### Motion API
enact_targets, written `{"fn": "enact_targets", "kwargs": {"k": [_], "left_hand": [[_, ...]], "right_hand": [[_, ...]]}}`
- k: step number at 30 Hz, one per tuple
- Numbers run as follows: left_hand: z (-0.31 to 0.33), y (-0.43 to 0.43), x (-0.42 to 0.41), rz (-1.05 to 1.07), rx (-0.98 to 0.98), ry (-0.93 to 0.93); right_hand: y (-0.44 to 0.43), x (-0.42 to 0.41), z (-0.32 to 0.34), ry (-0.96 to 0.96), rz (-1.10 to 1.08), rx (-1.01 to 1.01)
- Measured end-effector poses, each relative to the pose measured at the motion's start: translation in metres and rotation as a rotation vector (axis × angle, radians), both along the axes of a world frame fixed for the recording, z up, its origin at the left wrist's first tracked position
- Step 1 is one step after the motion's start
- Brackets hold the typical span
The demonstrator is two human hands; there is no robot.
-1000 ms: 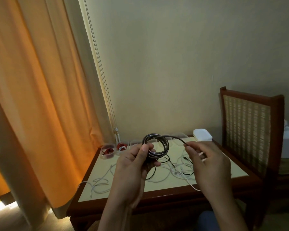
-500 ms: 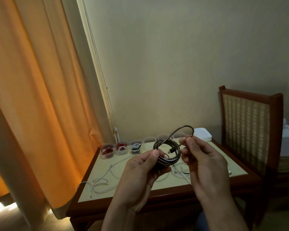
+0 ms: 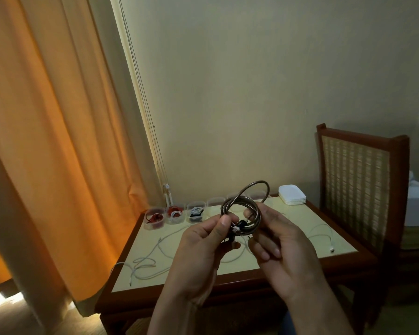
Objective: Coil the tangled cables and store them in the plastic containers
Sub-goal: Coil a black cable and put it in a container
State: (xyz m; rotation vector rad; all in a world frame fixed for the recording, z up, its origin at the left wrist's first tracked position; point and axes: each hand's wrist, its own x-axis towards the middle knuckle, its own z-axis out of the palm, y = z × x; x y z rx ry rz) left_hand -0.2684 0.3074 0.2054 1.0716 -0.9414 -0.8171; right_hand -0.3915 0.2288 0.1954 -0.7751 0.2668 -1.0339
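Note:
A dark grey cable [image 3: 240, 206] is wound into a small coil held above the table, with one loose loop arching over its top. My left hand [image 3: 203, 250] pinches the coil's left side between thumb and fingers. My right hand [image 3: 278, 240] grips the coil's right side and the loose end. A row of small clear plastic containers [image 3: 176, 215] stands along the table's far edge; three at the left hold coiled red, red-white and dark cables. White cables [image 3: 155, 252] lie tangled on the tabletop.
The wooden table [image 3: 131, 284] has a pale top. A stack of white lids [image 3: 292, 195] sits at its far right corner. A cane-backed wooden chair [image 3: 358, 180] stands right of the table, and an orange curtain [image 3: 46, 141] hangs left.
My right hand brought the cable's free end from the right in to the coil, forming a last loop on top. Both hands now hold the coil close together.

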Motion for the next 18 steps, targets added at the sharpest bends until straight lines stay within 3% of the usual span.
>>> {"fn": "enact_targets", "kwargs": {"k": [7, 11, 14, 18], "left_hand": [[0.002, -0.001, -0.005, 0.169, -0.056, -0.045], [0.002, -0.002, -0.008, 0.202, -0.036, -0.113], [0.005, -0.003, -0.004, 0.165, 0.000, -0.139], [0.014, -0.003, 0.008, 0.100, 0.066, -0.266]], "right_hand": [[0.011, 0.002, 0.001, 0.097, -0.011, -0.183], [0.026, 0.006, 0.006, 0.397, -0.156, -0.477], [0.024, 0.010, 0.006, 0.435, -0.275, -0.511], [0.015, 0.006, 0.008, 0.515, -0.201, -0.535]]}}
